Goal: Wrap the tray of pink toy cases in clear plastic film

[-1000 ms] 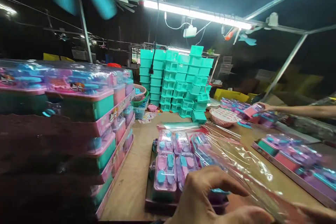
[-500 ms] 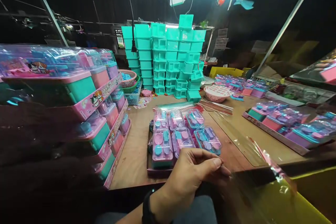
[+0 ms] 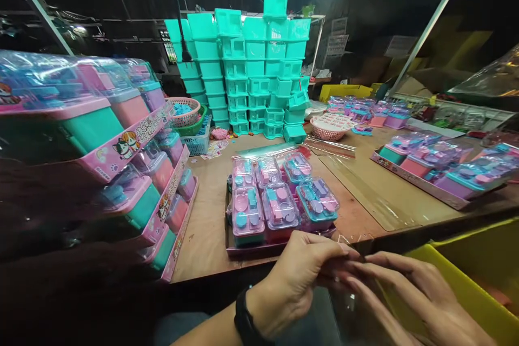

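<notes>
A clear film (image 3: 357,303) is held below the near table edge, in front of the body. The left hand (image 3: 302,275) is closed on the film's upper edge, thumb and forefinger pinched together. The right hand (image 3: 409,294) lies just beside it, fingers (image 3: 365,270) extended along the same edge and touching the left fingertips; whether the film is actually gripped by the right hand cannot be told. A dark band (image 3: 242,320) is worn on the left wrist.

Just beyond the hands, a tray (image 3: 247,250) carrying six pink and teal boxes (image 3: 279,200) is set on the table (image 3: 211,211). Stacked trays of similar boxes (image 3: 133,135) stand at the left. A further loaded tray (image 3: 409,174) lies at the right, and a yellow bin (image 3: 470,286) sits below the table edge near the right hand. A wall of teal crates (image 3: 247,65) is stacked at the far end, with a pink basket (image 3: 330,127) near it.
</notes>
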Demonstrator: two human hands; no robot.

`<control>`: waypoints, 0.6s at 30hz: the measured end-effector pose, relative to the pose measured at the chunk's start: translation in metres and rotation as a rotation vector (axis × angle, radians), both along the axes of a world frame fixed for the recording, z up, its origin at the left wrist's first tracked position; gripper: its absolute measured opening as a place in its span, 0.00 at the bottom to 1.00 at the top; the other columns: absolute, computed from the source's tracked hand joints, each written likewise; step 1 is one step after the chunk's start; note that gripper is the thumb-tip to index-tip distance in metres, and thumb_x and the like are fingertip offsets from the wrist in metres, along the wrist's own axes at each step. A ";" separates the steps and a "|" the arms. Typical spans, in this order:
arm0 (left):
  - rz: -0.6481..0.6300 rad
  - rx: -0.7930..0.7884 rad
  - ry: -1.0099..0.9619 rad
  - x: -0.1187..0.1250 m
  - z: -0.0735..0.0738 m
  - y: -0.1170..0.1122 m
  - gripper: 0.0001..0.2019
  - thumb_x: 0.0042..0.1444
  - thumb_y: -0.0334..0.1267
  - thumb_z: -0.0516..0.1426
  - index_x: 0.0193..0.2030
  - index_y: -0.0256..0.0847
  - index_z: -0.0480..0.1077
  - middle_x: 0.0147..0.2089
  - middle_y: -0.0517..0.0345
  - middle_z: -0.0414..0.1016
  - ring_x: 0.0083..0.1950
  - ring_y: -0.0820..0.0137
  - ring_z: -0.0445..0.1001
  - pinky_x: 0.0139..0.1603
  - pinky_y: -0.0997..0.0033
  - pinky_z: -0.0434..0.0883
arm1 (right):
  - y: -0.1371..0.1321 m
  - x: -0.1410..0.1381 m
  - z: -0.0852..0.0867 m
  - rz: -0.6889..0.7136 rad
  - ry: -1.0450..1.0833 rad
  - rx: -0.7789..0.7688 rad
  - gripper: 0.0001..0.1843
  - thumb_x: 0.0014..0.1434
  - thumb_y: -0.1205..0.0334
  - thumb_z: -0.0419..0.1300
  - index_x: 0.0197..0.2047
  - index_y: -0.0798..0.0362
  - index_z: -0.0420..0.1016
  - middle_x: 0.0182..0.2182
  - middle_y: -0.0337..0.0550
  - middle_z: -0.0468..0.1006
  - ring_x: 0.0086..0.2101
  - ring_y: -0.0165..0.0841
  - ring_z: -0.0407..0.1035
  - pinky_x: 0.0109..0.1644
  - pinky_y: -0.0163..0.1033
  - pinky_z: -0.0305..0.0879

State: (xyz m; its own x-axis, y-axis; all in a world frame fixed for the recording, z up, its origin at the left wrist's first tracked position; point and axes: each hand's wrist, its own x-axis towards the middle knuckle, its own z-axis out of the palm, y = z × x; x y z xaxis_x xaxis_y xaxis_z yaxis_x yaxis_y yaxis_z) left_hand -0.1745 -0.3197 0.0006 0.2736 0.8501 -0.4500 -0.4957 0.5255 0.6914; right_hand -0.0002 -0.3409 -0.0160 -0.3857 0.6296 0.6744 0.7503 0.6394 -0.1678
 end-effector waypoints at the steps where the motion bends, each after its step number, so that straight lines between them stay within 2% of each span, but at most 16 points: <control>1: 0.001 -0.007 0.006 0.001 -0.001 0.001 0.17 0.33 0.45 0.66 0.27 0.32 0.80 0.24 0.55 0.76 0.24 0.75 0.71 0.30 0.74 0.71 | 0.000 -0.005 -0.003 -0.009 0.014 0.002 0.11 0.71 0.54 0.58 0.53 0.46 0.75 0.49 0.46 0.73 0.46 0.36 0.72 0.49 0.41 0.69; 4: 0.032 -0.030 -0.007 0.004 -0.004 0.005 0.15 0.34 0.45 0.66 0.25 0.34 0.78 0.24 0.58 0.74 0.26 0.75 0.71 0.33 0.75 0.68 | 0.001 -0.009 -0.010 -0.021 0.041 -0.002 0.10 0.71 0.57 0.59 0.52 0.47 0.76 0.48 0.45 0.74 0.46 0.36 0.71 0.50 0.41 0.69; 7: 0.055 -0.039 -0.025 0.008 -0.009 0.008 0.15 0.33 0.43 0.66 0.27 0.34 0.78 0.27 0.58 0.75 0.29 0.74 0.71 0.34 0.75 0.67 | 0.005 -0.009 -0.014 0.001 0.050 -0.063 0.10 0.71 0.58 0.60 0.53 0.47 0.75 0.48 0.45 0.73 0.48 0.36 0.70 0.53 0.40 0.68; 12: 0.071 -0.021 -0.009 0.012 -0.015 0.011 0.12 0.34 0.42 0.65 0.21 0.35 0.73 0.23 0.63 0.68 0.28 0.76 0.65 0.33 0.75 0.62 | 0.009 -0.014 -0.022 0.039 0.097 -0.082 0.08 0.70 0.59 0.60 0.52 0.47 0.74 0.47 0.45 0.71 0.49 0.35 0.69 0.53 0.38 0.68; 14: 0.063 -0.014 -0.018 0.012 -0.016 0.012 0.12 0.34 0.42 0.64 0.22 0.35 0.73 0.24 0.62 0.69 0.29 0.76 0.65 0.35 0.75 0.62 | 0.011 -0.016 -0.025 0.032 0.096 -0.097 0.07 0.71 0.60 0.59 0.51 0.48 0.74 0.47 0.45 0.71 0.48 0.35 0.69 0.52 0.38 0.68; 18: 0.073 -0.028 -0.022 0.014 -0.016 0.014 0.12 0.34 0.43 0.63 0.22 0.35 0.74 0.24 0.59 0.70 0.30 0.73 0.67 0.36 0.73 0.62 | 0.015 -0.020 -0.027 -0.007 0.091 -0.008 0.08 0.71 0.60 0.59 0.51 0.50 0.74 0.47 0.46 0.71 0.47 0.36 0.68 0.52 0.40 0.66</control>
State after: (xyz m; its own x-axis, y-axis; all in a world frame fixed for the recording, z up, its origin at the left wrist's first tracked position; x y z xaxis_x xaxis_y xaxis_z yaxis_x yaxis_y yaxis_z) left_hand -0.1608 -0.3053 -0.0152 0.2215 0.8552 -0.4686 -0.5478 0.5067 0.6657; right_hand -0.0204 -0.3262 -0.0432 -0.3183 0.6377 0.7015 0.7364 0.6323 -0.2407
